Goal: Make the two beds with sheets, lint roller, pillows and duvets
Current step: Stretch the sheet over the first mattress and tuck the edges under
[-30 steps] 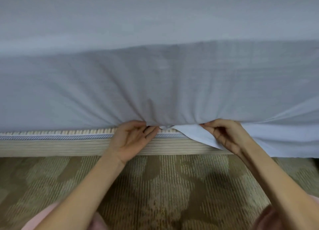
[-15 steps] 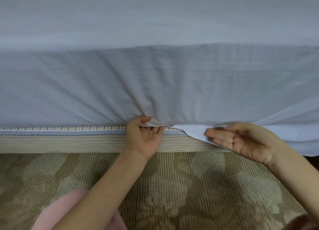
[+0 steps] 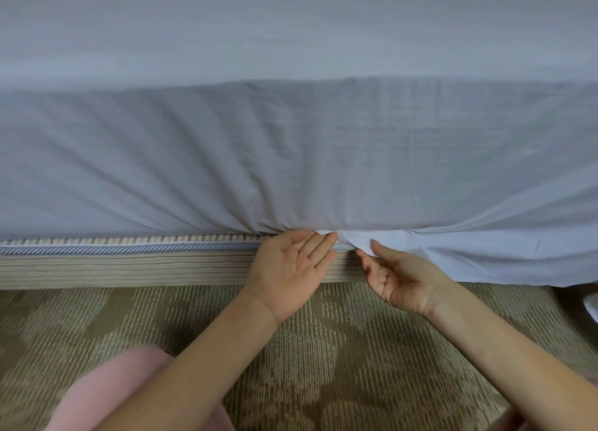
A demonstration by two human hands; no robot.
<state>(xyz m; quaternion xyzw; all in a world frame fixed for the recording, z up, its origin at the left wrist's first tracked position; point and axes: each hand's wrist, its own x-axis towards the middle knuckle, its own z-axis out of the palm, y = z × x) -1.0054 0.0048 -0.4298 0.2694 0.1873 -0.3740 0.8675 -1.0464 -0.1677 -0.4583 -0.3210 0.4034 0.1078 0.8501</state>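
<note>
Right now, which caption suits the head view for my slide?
Left hand and right hand tuck the grey sheet in above the striped bed base.

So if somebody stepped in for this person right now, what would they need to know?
Left hand: open, palm up, straight fingertips pressing the sheet in above the bed base.
Right hand: loosely curled at the hanging sheet edge; grip unclear.
Done: sheet is tucked left of the hands, base showing there.
To do: sheet to the right hangs loose over the base; tuck it in.
</note>
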